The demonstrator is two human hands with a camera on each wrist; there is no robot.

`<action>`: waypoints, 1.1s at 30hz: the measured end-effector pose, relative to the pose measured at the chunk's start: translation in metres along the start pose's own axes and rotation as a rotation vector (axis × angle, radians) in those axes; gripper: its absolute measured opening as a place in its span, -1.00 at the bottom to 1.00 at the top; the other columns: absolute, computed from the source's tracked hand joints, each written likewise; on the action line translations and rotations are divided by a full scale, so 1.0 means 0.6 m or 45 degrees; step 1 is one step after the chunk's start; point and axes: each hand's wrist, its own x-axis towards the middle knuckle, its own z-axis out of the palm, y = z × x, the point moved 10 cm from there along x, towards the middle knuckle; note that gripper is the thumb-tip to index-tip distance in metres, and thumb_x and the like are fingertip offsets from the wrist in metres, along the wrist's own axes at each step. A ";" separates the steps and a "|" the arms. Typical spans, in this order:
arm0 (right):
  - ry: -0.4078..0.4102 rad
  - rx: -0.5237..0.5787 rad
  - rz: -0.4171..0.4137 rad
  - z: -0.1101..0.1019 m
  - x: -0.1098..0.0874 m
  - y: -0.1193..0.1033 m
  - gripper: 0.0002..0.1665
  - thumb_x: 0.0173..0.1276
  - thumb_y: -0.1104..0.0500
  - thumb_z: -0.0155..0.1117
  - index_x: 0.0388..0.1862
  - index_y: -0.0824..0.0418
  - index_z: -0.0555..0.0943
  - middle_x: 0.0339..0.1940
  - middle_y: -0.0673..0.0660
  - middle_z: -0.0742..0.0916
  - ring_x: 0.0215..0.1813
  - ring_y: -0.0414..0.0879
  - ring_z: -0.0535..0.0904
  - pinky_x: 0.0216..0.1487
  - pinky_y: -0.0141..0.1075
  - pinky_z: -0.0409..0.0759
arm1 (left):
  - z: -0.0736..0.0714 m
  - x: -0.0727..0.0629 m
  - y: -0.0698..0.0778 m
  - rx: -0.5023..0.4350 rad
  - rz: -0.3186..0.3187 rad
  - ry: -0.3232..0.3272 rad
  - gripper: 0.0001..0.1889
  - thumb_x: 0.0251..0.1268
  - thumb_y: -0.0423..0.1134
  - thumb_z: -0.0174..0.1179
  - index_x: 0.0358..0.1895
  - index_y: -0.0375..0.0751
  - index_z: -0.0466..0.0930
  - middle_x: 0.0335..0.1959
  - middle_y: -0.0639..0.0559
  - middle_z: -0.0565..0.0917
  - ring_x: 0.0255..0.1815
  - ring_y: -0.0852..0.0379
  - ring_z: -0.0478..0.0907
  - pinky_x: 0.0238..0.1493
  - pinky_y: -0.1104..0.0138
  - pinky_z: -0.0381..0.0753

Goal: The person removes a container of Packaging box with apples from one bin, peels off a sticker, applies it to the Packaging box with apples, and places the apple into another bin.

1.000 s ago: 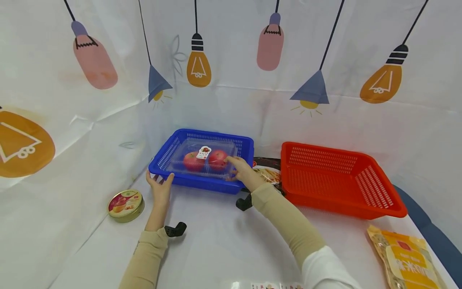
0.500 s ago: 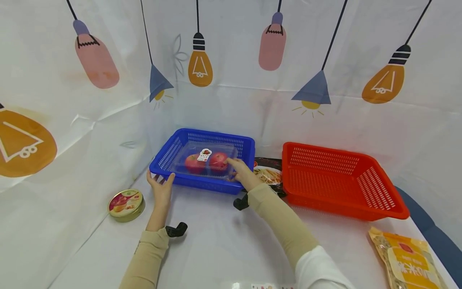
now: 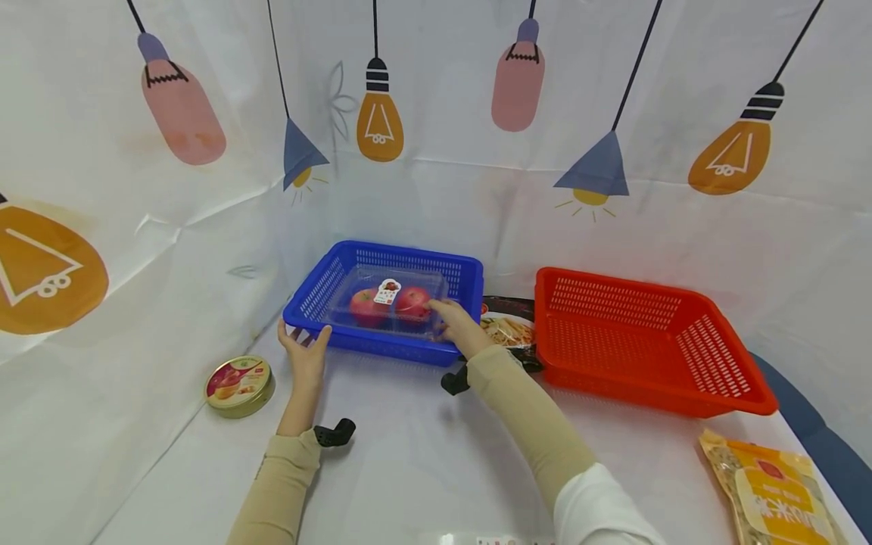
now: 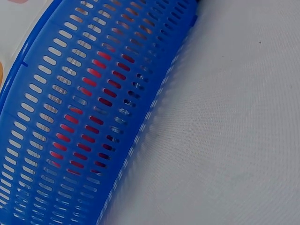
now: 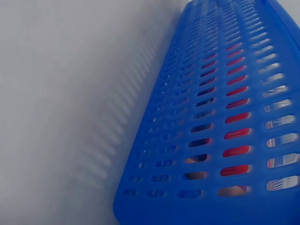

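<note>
A clear plastic box of apples [image 3: 371, 308] with a white label lies inside the blue basket [image 3: 388, 345]. My right hand [image 3: 460, 327] grips the box's right end over the basket's front right rim, with a finger on the lid; some fingertips are hidden inside. Around the basket's front left corner my left hand [image 3: 306, 362] holds on, thumb at the front wall and fingers partly under the rim. Red apples show through the slots of the basket wall [image 4: 93, 93] in the left wrist view. Through the same kind of slots [image 5: 234, 117], the right wrist view shows red and some fingertip skin.
A round tin [image 3: 238, 386] stands left of my left hand. A dark food packet [image 3: 507, 325] lies between the blue basket and a red basket [image 3: 613, 378]. At the right edge is a yellow bag [image 3: 773, 492]; a clear package [image 3: 504, 540] shows at the front.
The apple box has settled slightly lower and to the right in the blue basket, my right hand still on it. My left hand stays at the corner.
</note>
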 end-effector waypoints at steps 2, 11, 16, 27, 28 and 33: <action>-0.042 0.015 0.005 -0.010 0.070 0.023 0.01 -0.01 0.11 0.46 0.40 0.06 0.17 0.41 0.23 0.19 0.29 0.34 0.16 0.02 0.35 0.30 | -0.001 0.001 0.001 0.002 0.007 0.004 -0.06 0.22 -0.28 0.17 0.44 -0.01 -0.39 0.36 -0.29 0.03 0.25 -0.19 0.20 0.25 0.08 0.29; 0.034 -0.172 0.019 -0.026 0.122 0.049 -0.02 -0.04 0.07 0.48 0.34 0.29 0.25 0.35 0.31 0.25 0.25 0.30 0.23 0.00 0.22 0.44 | -0.002 -0.001 0.004 -0.003 0.025 0.005 -0.06 0.21 -0.28 0.18 0.44 -0.05 -0.39 0.34 -0.31 0.06 0.21 -0.20 0.24 0.17 0.13 0.32; 0.024 -0.389 -0.123 -0.009 0.050 0.013 0.17 0.11 -0.09 0.36 0.49 0.13 -0.14 0.47 0.23 0.08 0.41 0.21 0.05 0.14 0.24 0.32 | 0.000 -0.001 0.004 0.007 0.022 -0.009 -0.06 0.22 -0.28 0.17 0.43 -0.07 -0.41 0.36 -0.31 0.04 0.21 -0.21 0.25 0.18 0.12 0.32; -0.100 -0.628 -0.661 0.016 -0.265 -0.117 -0.12 0.38 0.07 0.10 0.50 0.08 -0.15 0.47 0.24 0.11 0.46 0.15 -0.01 0.37 0.04 0.10 | 0.002 0.003 0.006 0.026 0.025 -0.001 -0.07 0.23 -0.29 0.16 0.43 -0.07 -0.41 0.34 -0.32 0.05 0.20 -0.22 0.26 0.18 0.11 0.33; -0.114 -0.617 -0.691 0.009 -0.280 -0.118 -0.13 0.37 0.07 0.11 0.50 0.07 -0.13 0.46 0.24 0.14 0.46 0.14 0.01 0.36 0.04 0.11 | 0.003 0.002 0.006 0.027 0.024 -0.003 -0.07 0.23 -0.29 0.15 0.43 -0.07 -0.41 0.34 -0.32 0.04 0.20 -0.22 0.26 0.19 0.11 0.33; -0.150 -0.588 -0.771 -0.038 -0.352 -0.111 -0.17 0.38 0.07 0.11 0.49 0.03 -0.07 0.45 0.19 0.19 0.46 0.08 0.03 0.37 0.03 0.09 | 0.002 0.002 0.004 0.030 0.007 -0.018 -0.07 0.24 -0.28 0.15 0.43 -0.05 -0.43 0.35 -0.33 0.02 0.21 -0.22 0.25 0.22 0.08 0.31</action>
